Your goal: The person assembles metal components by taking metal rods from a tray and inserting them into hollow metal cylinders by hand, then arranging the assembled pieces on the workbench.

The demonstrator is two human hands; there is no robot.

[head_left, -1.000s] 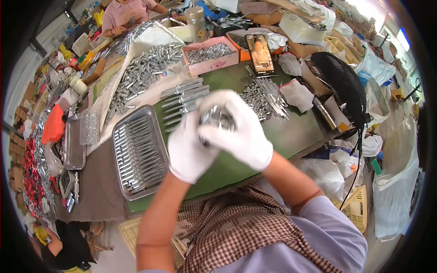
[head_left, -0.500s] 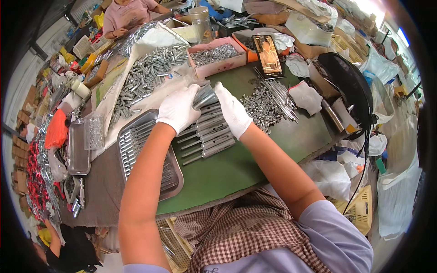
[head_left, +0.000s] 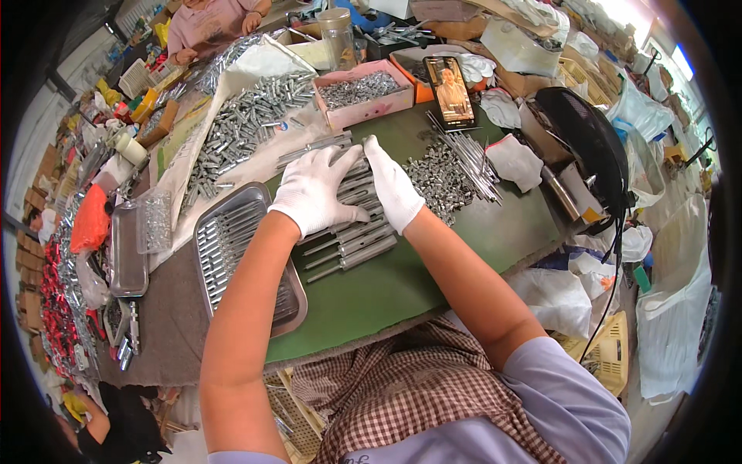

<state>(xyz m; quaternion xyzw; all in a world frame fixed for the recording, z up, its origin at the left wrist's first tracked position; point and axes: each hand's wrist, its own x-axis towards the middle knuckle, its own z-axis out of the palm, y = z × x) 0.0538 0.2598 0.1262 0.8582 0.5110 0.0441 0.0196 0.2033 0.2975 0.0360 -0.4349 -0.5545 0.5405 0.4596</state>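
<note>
A row of slim metal rods with thicker sleeves (head_left: 363, 254) lies side by side on the green table mat. Over the left part of this row my gloved left hand (head_left: 318, 192) rests with fingers and thumb spread. Along the sleeves' right ends stands my gloved right hand (head_left: 393, 187), its fingers stretched out and touching them. Both palms hide the middle of the row; a few rods (head_left: 315, 147) show beyond my left fingertips. More such parts lie in rows in a steel tray (head_left: 300, 303), partly covered by my left forearm.
Small metal fittings (head_left: 444, 189) and loose thin rods (head_left: 473, 166) lie right of the row. Behind are a pink box (head_left: 367, 112) of small parts, a propped phone (head_left: 452, 97) and a pile of metal sleeves (head_left: 247, 124). A co-worker (head_left: 212, 27) sits at the far left.
My left hand has let go of a bunch of metal sleeves and spread its fingers. Those pieces now lie flat at the row's far end. The right hand stays at the row's right side.
</note>
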